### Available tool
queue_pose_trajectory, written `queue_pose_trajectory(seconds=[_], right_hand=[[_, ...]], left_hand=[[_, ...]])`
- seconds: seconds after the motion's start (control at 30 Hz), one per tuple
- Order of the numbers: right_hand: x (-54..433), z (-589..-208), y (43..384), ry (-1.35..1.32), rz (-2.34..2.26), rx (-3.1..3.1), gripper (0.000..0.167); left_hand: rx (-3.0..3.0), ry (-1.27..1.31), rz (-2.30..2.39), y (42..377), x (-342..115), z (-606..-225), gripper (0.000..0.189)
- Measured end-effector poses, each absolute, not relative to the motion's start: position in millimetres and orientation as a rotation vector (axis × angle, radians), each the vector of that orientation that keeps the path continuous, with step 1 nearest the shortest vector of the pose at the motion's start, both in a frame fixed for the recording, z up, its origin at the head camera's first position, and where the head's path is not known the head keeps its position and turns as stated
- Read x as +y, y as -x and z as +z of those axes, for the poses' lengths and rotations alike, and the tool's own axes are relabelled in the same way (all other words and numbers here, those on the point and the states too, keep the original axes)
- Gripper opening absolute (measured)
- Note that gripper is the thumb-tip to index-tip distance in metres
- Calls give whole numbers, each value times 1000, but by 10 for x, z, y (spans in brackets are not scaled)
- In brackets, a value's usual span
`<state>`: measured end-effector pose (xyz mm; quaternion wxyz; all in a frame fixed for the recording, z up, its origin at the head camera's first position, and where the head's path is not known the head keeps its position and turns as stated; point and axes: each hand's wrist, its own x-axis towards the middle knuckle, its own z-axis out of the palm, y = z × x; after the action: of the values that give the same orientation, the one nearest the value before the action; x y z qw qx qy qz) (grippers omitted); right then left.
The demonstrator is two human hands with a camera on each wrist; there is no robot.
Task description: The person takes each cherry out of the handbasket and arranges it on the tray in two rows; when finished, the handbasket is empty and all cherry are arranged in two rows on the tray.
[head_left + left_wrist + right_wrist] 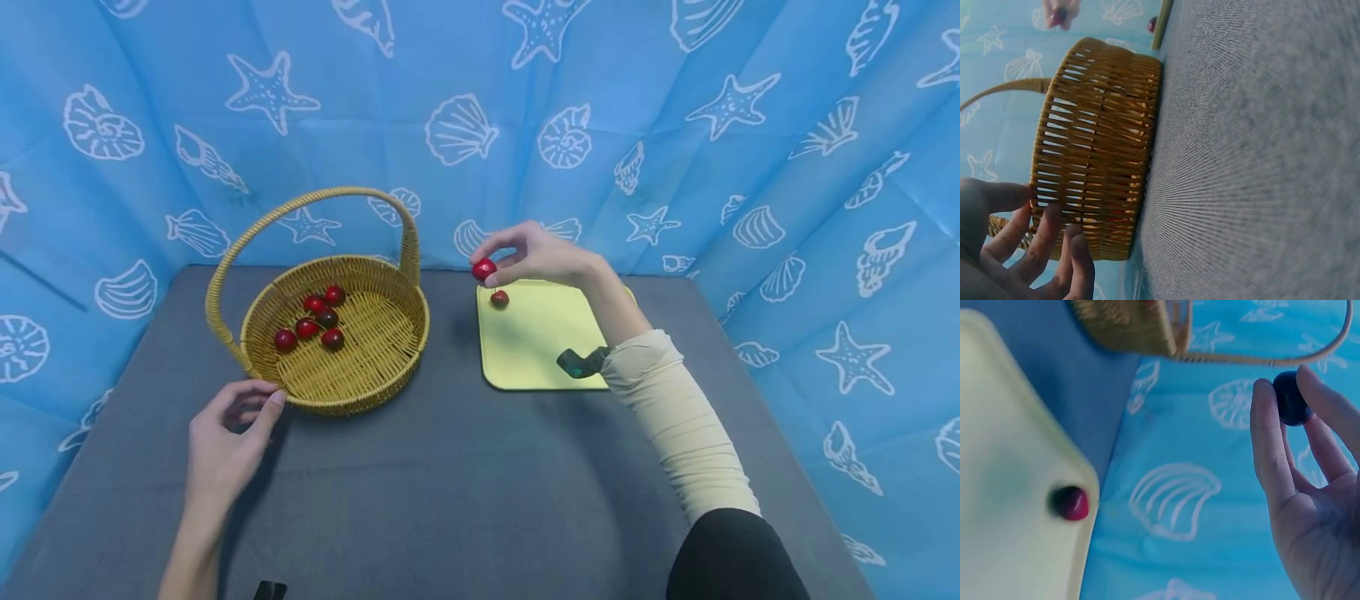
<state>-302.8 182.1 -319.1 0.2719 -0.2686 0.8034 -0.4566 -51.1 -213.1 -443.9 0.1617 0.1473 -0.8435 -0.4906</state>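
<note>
Between thumb and fingers, my right hand (pixel 536 254) pinches a red cherry (pixel 483 269), held above the far left corner of a yellow tray (pixel 540 362). In the right wrist view that cherry (pixel 1291 399) looks dark against the curtain. Another cherry (pixel 499 298) lies on the tray near that same corner. My left hand (pixel 228 429) grips the rim of a woven basket (pixel 375 400) at its near left side. Several red and dark cherries (pixel 306 328) sit in the left part of the basket. From the left wrist, the basket wall (pixel 1094 137) hides most of them.
The basket's tall handle (pixel 315 196) arches over it. Grey cloth (pixel 450 492) covers the table. A blue curtain (pixel 480 108) with white shells and starfish hangs behind and at the sides. A black strap end (pixel 581 363) sticks out from my right wrist over the tray.
</note>
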Motion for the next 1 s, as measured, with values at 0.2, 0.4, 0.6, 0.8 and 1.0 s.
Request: queue_pose_trajectory(seconds=[0.2,0.4,0.6,0.8,1.0], right_hand=[[2137,-3300,3043,646,-1214,2230,40],[2378,-3450,3064,613,-1197,2331,41],[2549,-3672,3099,551,-1156,2473,41],[2640,-3875,3115,488,-1164,2461,41],[2712,-4041,3147,495,-1128,2466,43]], left_hand=[[-2420,-441,-1395,521,-2126,-4431,21],[-2427,-462,-1380,525,-2126,-4426,22],[-2447,-478,-1372,536,-2131,-4432,23],[-2461,-491,-1375,538,-2142,-4439,25],[-2453,-472,-1376,531,-2140,-4439,25]])
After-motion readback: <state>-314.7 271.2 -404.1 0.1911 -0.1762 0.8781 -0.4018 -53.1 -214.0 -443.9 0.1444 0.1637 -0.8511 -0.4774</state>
